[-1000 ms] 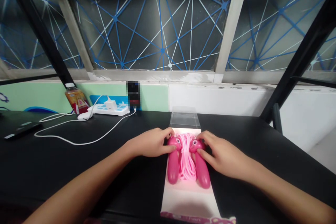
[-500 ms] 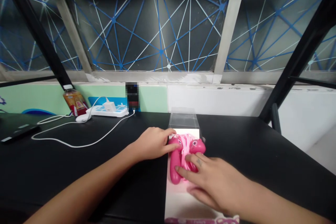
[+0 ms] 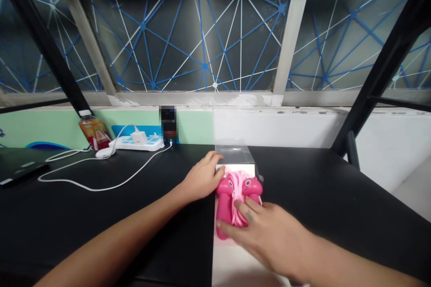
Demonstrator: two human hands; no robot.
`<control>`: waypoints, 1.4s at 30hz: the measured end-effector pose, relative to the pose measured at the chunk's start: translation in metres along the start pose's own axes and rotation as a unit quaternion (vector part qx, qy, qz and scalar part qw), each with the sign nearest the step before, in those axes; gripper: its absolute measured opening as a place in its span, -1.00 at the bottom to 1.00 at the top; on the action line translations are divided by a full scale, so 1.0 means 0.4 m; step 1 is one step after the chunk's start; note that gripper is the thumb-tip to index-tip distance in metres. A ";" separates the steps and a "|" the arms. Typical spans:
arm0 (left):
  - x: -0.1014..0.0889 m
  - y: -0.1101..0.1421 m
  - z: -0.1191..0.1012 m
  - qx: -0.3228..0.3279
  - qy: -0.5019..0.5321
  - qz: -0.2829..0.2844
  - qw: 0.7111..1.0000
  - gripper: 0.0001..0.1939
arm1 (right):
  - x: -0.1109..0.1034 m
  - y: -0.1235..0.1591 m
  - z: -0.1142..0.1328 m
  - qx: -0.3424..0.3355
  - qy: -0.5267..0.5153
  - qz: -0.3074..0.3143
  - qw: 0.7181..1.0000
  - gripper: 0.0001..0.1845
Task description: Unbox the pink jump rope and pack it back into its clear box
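A pink jump rope (image 3: 238, 181) lies on a long white card (image 3: 232, 260), its light pink cord bundled between two dark pink handles with animal-face tops. My right hand (image 3: 269, 233) is closed over the lower part of the bundle, thumb on the left handle and fingers over the cord and right handle. Beyond the jump rope, a clear plastic sleeve (image 3: 235, 154) extends from the card's far end. My left hand (image 3: 204, 177) rests at the left edge of the card and sleeve, thumb and fingers apart, the thumb beside the left handle's top.
On the black table (image 3: 319, 206), a white cable loops at left from a white power strip (image 3: 141, 143). A drink bottle (image 3: 94, 131) leans near the wall, beside a blurred-out dark object (image 3: 169, 124). A flat black object (image 3: 25, 172) lies far left. Black frame posts rise at both sides.
My left hand has moved up and away from the handle's top toward the sleeve, its fingers lifting farther back. My right hand and the jump rope have shifted slightly nearer; the printed strip has mostly left view.
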State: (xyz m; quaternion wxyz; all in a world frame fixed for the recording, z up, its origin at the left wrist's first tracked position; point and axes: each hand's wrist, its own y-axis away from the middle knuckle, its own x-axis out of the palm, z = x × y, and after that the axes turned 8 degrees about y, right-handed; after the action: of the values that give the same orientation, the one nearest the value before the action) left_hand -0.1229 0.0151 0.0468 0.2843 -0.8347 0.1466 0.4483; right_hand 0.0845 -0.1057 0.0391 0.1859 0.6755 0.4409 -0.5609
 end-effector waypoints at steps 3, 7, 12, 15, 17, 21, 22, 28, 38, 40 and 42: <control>0.006 0.006 -0.014 -0.018 0.010 0.007 1.000 -0.59 | 0.000 -0.002 0.005 -0.003 0.018 -0.008 1.000 -0.39; -0.014 0.002 0.011 0.005 0.035 0.053 0.998 -0.56 | -0.015 -0.006 -0.001 -0.013 0.030 0.001 0.999 -0.44; -0.049 -0.003 0.049 0.059 0.051 0.076 0.994 -0.61 | -0.017 -0.008 -0.011 0.030 0.054 -0.003 0.998 -0.51; -0.051 -0.001 0.049 0.078 0.038 0.049 0.995 -0.66 | -0.002 -0.008 -0.021 0.035 0.081 -0.012 0.996 -0.45; -0.049 0.003 0.040 0.090 0.030 0.040 0.995 -0.67 | 0.010 -0.011 -0.032 0.040 0.092 -0.021 0.995 -0.44; -0.049 0.016 0.012 0.109 0.039 0.044 0.992 -0.67 | 0.025 -0.026 -0.060 0.043 0.109 -0.034 0.993 -0.45; -0.050 0.019 0.004 0.113 0.042 0.046 0.992 -0.66 | 0.027 -0.031 -0.065 0.042 0.116 -0.037 0.992 -0.46; -0.051 0.034 -0.019 0.104 0.027 0.043 0.993 -0.66 | 0.009 -0.032 -0.053 0.032 0.121 -0.059 0.990 -0.55; -0.026 0.022 0.021 0.086 0.014 0.062 0.994 -0.57 | -0.046 0.027 -0.005 -0.069 -0.239 0.029 0.968 -0.56; -0.026 0.022 0.016 0.089 0.022 0.053 0.994 -0.55 | -0.052 0.025 -0.007 -0.029 -0.253 0.046 0.966 -0.57; -0.025 0.023 0.007 0.097 0.030 0.043 0.994 -0.56 | -0.048 0.021 -0.012 0.010 -0.241 0.056 0.969 -0.57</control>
State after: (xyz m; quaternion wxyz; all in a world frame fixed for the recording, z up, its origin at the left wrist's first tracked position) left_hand -0.1352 0.0093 0.0507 0.3401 -0.8092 0.2336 0.4182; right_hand 0.0944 -0.1142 0.0564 0.3111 0.5459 0.3389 -0.7002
